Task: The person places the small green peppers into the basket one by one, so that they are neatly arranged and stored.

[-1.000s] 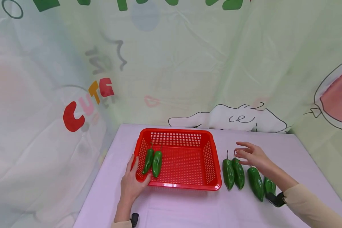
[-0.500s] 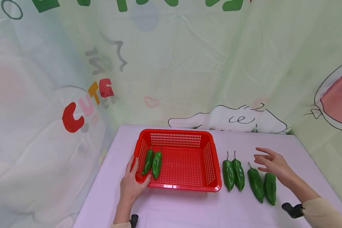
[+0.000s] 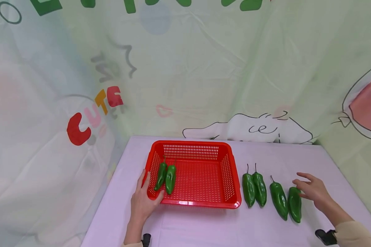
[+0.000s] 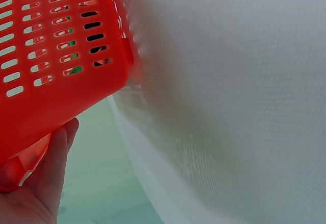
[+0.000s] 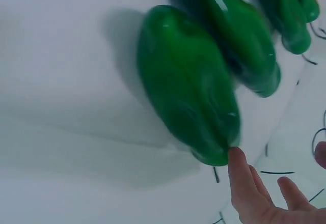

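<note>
In the head view, my left hand grips the near left corner of a red plastic basket, fingers at its left side and thumb at the front rim. The left wrist view shows fingers against the basket's rim. Two green chili peppers lie side by side inside. My right hand hovers beside the rightmost green pepper on the table, holding nothing, fingers loosely bent. In the right wrist view, a fingertip overlaps the stem end of that pepper.
Left of the rightmost pepper lies another large pepper. A pair of peppers sits close to the basket's right side. A pale cloth covers the table, and a printed curtain hangs behind and at both sides.
My right hand has moved right and toward me, from above the pair near the basket to the rightmost pepper. The left hand and basket stay in place.
</note>
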`<state>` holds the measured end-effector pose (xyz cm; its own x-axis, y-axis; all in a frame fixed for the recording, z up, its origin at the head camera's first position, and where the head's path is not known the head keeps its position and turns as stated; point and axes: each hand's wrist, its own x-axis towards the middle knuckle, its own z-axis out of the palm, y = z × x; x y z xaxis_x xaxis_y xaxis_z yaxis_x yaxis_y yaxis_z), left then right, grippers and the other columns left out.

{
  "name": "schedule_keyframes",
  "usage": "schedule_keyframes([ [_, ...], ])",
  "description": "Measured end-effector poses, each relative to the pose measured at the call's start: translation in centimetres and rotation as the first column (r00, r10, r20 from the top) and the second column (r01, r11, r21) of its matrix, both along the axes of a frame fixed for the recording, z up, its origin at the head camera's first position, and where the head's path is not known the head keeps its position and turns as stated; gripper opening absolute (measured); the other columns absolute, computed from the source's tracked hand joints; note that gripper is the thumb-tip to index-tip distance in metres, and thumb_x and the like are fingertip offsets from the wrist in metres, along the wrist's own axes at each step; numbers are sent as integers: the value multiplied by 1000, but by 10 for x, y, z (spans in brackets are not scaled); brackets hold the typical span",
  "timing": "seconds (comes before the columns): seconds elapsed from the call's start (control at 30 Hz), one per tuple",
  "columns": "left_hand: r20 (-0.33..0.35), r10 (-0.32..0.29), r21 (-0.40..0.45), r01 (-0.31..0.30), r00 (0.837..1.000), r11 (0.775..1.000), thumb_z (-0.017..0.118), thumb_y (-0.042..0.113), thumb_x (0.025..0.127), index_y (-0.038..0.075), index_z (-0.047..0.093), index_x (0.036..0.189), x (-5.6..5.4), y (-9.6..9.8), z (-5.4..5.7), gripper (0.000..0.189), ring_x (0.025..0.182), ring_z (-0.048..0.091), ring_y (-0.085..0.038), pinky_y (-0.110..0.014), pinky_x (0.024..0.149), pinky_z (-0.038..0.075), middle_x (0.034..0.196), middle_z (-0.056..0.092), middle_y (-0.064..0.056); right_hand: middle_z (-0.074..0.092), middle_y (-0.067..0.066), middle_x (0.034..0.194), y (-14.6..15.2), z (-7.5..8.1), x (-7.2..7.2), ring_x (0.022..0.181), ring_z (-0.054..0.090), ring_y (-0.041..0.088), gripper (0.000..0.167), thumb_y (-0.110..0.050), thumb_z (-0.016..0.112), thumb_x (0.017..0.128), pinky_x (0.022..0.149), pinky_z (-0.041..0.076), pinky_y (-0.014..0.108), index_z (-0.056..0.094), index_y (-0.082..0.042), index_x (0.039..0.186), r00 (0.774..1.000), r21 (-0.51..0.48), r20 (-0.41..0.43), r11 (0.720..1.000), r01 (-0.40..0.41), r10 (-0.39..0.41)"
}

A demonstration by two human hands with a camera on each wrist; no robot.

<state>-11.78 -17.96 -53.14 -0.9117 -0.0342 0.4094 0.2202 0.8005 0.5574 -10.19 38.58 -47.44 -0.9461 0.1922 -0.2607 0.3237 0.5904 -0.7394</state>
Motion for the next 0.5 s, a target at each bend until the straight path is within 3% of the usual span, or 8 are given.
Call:
schedule_keyframes([
  [0.2,17,2,10,-3,1000,1000,76,36,76,3,47,146,0,1,0,83,108,64,-37,-50,81,56,156,35,-10,49,43,126,12,-14,2,108,56,50,66,-28,46,101,74,60,39,25,20,142,996,5,21,997,83,-83],
  [0.3,24,3,12,-3,1000,1000,76,37,76,4,47,146,1,2,1,83,107,64,-37,-50,82,56,156,35,-10,45,45,128,18,-19,3,99,61,42,67,-28,47,100,74,60,38,25,20,141,993,-19,37,994,111,-110],
  [0.43,40,8,13,-8,999,1000,76,37,77,5,46,147,1,1,2,83,106,65,-37,-50,82,56,156,34,-9,50,45,119,21,-29,7,83,62,14,66,-25,48,99,73,60,38,24,21,140,990,-56,70,990,127,-123],
  [0.5,46,8,12,-9,999,1000,75,37,77,5,45,147,1,1,1,83,105,65,-36,-49,82,56,157,34,-9,55,41,112,20,-34,8,80,62,10,66,-24,48,99,73,60,38,23,21,141,989,-80,85,988,130,-123],
])
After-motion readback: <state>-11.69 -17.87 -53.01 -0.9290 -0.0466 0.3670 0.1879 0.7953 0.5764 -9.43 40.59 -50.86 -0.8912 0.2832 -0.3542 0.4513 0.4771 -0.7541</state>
